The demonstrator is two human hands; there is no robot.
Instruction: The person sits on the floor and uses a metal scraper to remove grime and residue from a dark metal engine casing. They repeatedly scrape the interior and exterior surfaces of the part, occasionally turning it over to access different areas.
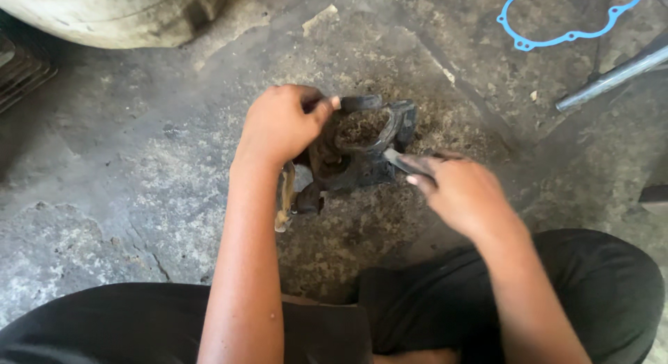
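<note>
Both my hands work on one dirty, dark metal engine part (362,145) resting on the cracked concrete floor (125,162). My left hand (282,124) is clenched over its top left edge. My right hand (456,190) pinches a thin flat metal blade (398,160) against its right side.

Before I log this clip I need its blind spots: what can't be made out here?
- Dark metal part, head view: its near left side is hidden by the left hand, and grime blurs its shape.
- Thin tool: the right hand covers its handle.
- Blue gasket: cut off by the top edge.
- Metal rod: cut off by the right edge.
- Pale rounded object: cropped at the top.
</note>
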